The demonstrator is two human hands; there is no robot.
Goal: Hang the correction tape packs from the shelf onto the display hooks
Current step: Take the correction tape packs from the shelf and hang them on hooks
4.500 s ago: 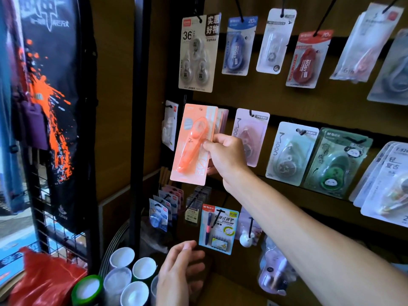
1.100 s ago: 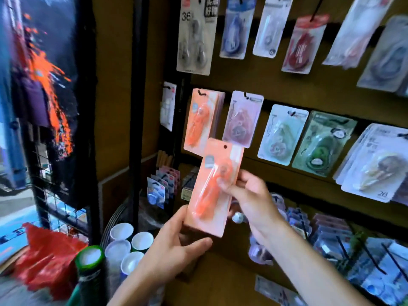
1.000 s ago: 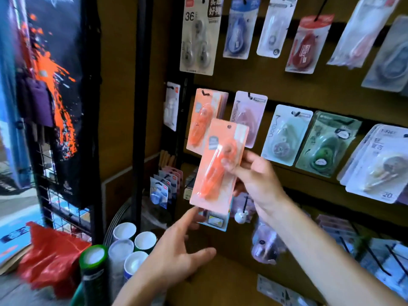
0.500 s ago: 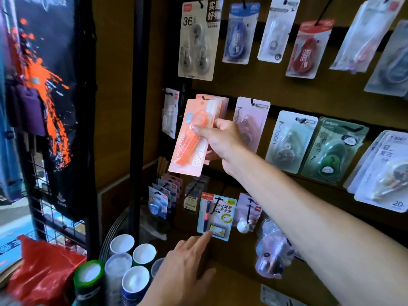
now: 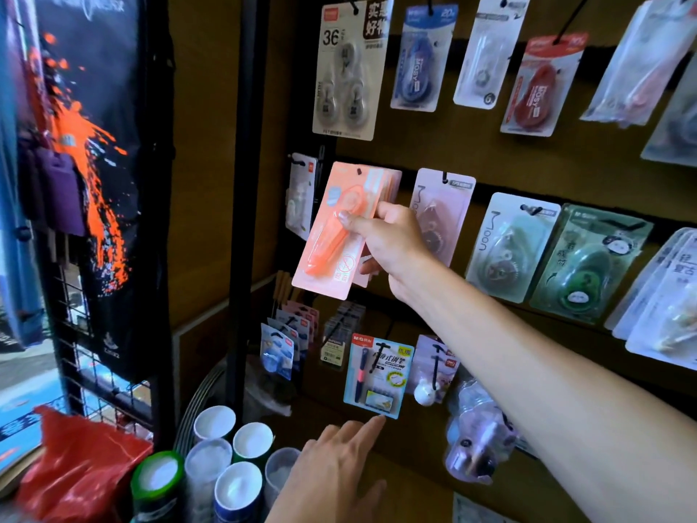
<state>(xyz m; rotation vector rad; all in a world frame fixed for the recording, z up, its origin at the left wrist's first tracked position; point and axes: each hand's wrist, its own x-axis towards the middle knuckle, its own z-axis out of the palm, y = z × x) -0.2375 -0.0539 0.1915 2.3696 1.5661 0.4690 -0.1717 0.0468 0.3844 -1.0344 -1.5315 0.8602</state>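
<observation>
Right hand (image 5: 392,245) pinches an orange correction tape pack (image 5: 332,228), thumb across the blister front and fingers curled behind the card's right edge; the pack sits tilted at the front of a stack of like orange packs (image 5: 388,183) on a middle-row display hook, lower corner swung out toward the camera. A dark spot shows in the hang hole at the card's top, probably the hook tip, but whether the card is threaded on or only held against it cannot be told. Left hand (image 5: 335,466) is low, fingers straight and spread, index tip near the bottom edge of a blue pen pack (image 5: 377,375); it holds nothing. Handling judgement: the pack looks light, a thin card that would flex, with a stiff and likely slick plastic blister (best pinched at the card edge mid-height, as here, leaving the hole free). Hard to read: the hook's shaft is hidden behind the stack, the fingers behind the card are out of sight, and the shelf that supplies the packs is not identifiable. The top-row packs are cut off at the frame edge.
</observation>
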